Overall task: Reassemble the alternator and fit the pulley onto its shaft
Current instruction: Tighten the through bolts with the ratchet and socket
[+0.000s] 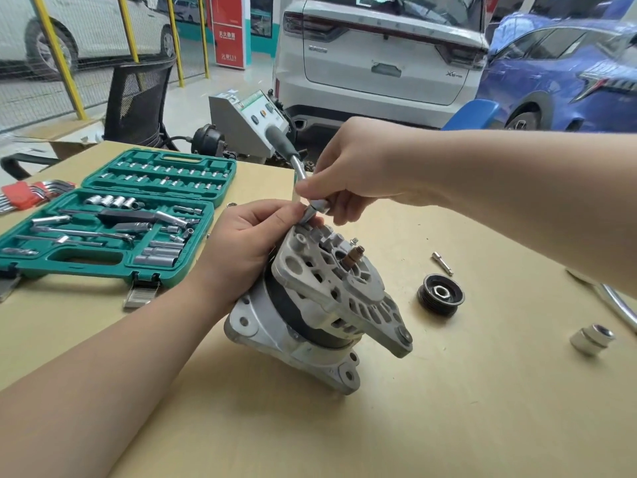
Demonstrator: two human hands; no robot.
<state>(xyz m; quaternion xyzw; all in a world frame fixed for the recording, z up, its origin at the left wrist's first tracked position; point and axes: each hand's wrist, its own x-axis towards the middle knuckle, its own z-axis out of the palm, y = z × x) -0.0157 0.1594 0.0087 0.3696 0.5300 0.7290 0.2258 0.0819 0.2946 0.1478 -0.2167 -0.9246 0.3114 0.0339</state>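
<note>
Left hand [241,243] gripping ribbed cast-metal alternator [320,298], right hand [348,170] apparently pinching chrome ratchet [303,174]

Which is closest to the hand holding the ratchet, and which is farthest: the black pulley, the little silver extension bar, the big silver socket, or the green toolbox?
From the right hand, in the head view:
1. Small silver extension bar, on the table to the right.
2. Black grooved pulley, just below the bar; nearly tied with it.
3. Green plastic toolbox, far left.
4. Big silver socket, low on the right.
</note>
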